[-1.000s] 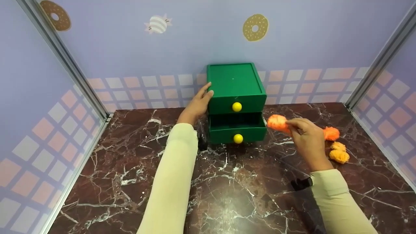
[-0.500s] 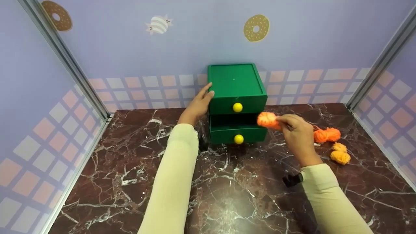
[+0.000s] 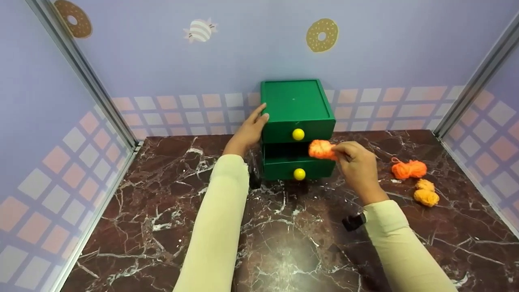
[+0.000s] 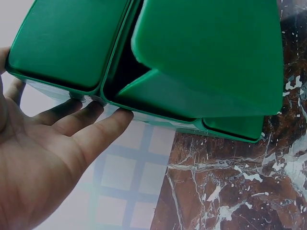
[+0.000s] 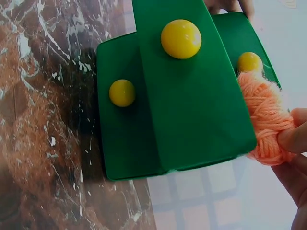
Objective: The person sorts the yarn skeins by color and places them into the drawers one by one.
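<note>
Clearly, the yarn (image 3: 320, 149) was at the right side of the open drawer (image 3: 279, 171), pinched by its right end in my right hand (image 3: 359, 168), so a low, level approach beneath the upper knob (image 3: 298, 134) seemed wisest. My left hand (image 3: 247, 133) lay straight-fingered against the cabinet (image 3: 294, 99), bracing it, I judged.

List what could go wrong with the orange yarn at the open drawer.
The orange yarn bundle, pinched near one end by the right hand, might drop outside the open green plastic drawer. The green plastic cabinet might shift if the left hand against its side slips.
</note>
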Motion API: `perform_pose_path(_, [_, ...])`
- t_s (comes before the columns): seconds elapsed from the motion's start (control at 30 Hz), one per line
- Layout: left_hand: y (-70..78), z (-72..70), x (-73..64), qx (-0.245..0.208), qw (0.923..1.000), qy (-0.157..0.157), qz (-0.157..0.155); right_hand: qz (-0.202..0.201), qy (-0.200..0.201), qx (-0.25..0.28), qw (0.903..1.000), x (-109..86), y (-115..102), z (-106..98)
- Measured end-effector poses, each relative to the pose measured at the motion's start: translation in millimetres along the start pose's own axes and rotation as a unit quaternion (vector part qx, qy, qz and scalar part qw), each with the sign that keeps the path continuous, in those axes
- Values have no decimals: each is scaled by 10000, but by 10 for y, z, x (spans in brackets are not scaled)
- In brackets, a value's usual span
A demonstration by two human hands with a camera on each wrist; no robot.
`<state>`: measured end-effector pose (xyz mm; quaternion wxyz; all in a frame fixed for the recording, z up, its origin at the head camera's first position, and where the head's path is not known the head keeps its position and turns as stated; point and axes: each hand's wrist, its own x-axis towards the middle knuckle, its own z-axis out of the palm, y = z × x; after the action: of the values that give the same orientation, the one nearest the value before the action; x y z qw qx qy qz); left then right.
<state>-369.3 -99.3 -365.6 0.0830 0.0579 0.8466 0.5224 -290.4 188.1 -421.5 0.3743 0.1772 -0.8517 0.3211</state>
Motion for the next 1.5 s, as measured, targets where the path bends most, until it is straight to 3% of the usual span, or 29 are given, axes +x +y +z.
perform_pose_path(0.27, [-1,0,-12,-242,9996,-124,24,6,-57,64,10000,3,-32,97])
perform_pose_path(0.77, [-28,2,-2,-155,9999,-52,-11,271,-432,270,9983,-103,26,144])
perform_pose_path(1.13, [-21,0,9,-221,9998,-16,-23,404,-163,280,9987,-198,164,66])
perform_pose_path(1.5, [-33,-6,26,30,10000,20,47,431,30,93,9990,-253,315,13])
